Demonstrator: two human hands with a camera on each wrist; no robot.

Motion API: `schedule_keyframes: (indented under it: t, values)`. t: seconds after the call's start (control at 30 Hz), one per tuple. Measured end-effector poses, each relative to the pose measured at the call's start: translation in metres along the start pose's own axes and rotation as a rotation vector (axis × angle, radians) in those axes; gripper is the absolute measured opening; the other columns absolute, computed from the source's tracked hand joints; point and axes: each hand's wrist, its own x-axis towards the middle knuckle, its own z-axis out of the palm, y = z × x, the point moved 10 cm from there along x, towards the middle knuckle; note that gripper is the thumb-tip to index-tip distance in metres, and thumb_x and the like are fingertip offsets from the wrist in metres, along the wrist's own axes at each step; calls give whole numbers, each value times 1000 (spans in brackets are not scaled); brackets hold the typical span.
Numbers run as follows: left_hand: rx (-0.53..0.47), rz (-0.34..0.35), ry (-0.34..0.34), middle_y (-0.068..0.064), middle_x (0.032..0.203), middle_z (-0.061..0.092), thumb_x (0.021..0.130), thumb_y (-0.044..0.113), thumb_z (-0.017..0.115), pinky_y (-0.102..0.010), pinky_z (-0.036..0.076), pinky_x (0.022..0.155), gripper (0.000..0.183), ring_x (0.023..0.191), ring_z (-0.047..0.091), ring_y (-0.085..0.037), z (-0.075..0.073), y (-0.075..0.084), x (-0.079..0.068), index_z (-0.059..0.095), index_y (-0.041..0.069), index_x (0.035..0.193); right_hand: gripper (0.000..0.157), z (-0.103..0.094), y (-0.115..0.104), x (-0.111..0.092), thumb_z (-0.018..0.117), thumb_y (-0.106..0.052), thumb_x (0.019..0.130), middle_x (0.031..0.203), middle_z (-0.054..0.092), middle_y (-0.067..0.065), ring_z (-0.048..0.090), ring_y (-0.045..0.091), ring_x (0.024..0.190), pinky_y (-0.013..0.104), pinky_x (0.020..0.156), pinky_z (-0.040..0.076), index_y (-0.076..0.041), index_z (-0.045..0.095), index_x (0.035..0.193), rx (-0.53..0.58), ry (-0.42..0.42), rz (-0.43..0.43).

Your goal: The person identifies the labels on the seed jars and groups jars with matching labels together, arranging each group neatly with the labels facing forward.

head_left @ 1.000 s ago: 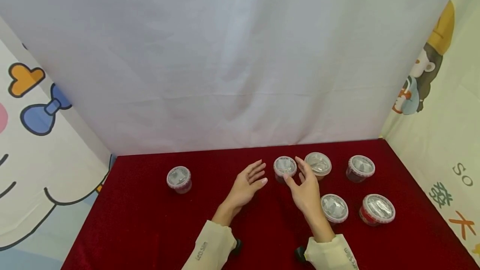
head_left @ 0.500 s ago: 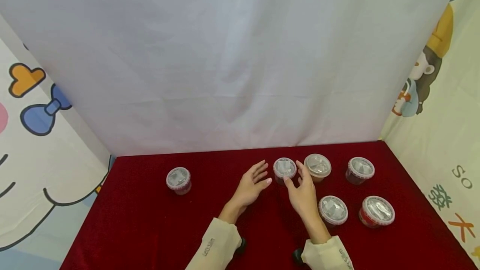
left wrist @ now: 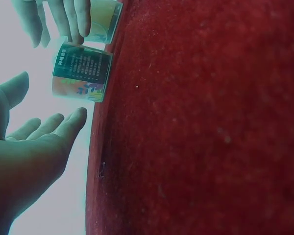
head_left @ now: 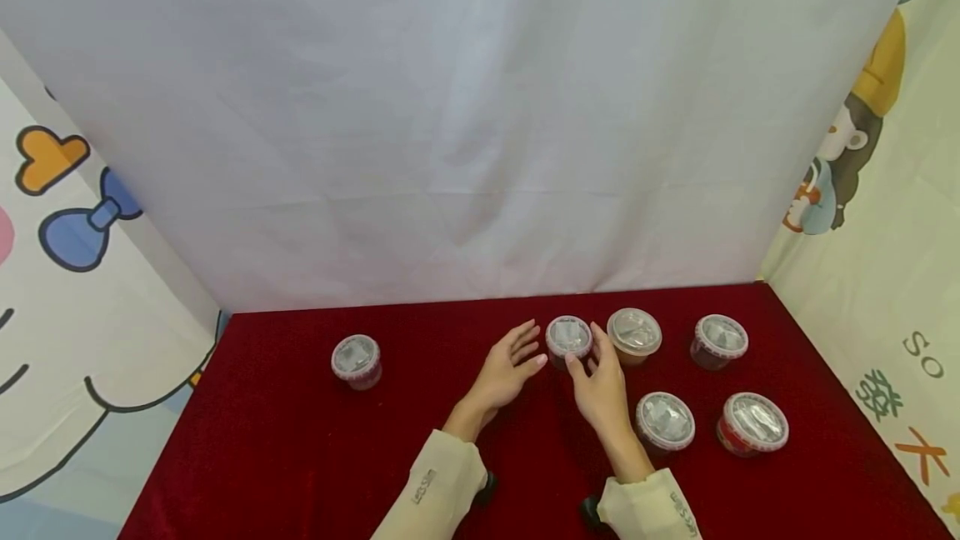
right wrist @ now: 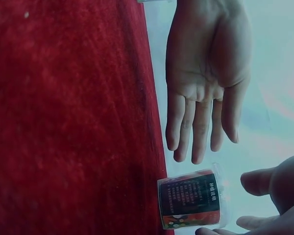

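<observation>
A small plastic tub (head_left: 568,340) with a clear lid and pinkish rim stands upright on the red cloth, between both hands in the head view. My right hand (head_left: 602,394) is close on its right side, fingers spread from the thumb around it without gripping. To the left of the tub, my left hand (head_left: 497,375) is held apart from it, fingers extended and palm turned inward. The left wrist view shows the tub's printed label (left wrist: 82,71), dark above and colourful below. In the right wrist view, the tub (right wrist: 190,199) sits between the left fingertips and the right thumb.
Just right of the right hand stands a tub with a plain clear lid (head_left: 634,335). More lidded tubs stand at back right (head_left: 720,342), front right (head_left: 753,423) and by the right wrist (head_left: 665,422). A lone tub (head_left: 356,361) is at left. A pale curtain (head_left: 465,148) hangs behind.
Over the second, my left hand has moved a little right, closer to the tub. My right hand has shifted slightly left and its fingers are nearer the tub. The tubs stay put.
</observation>
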Motion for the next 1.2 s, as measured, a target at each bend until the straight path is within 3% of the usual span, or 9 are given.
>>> schedule_keyframes:
  t: [0.8,1.2]
  values:
    - [-23,-16,-17,-25,161,46,107,-1,58,-51,47,115,57,146,48,-42,10,-3,10,38,-3,161,58,4,9,7,55,7,105,157,40,38,44,51,144,61,116,42,13,32,158,17,2,53]
    - [10,-26,51,-23,150,58,104,-1,63,-45,54,108,48,137,58,-38,2,1,3,53,0,151,56,6,3,3,59,6,104,152,48,35,50,50,139,61,114,44,11,38,155,30,-14,52]
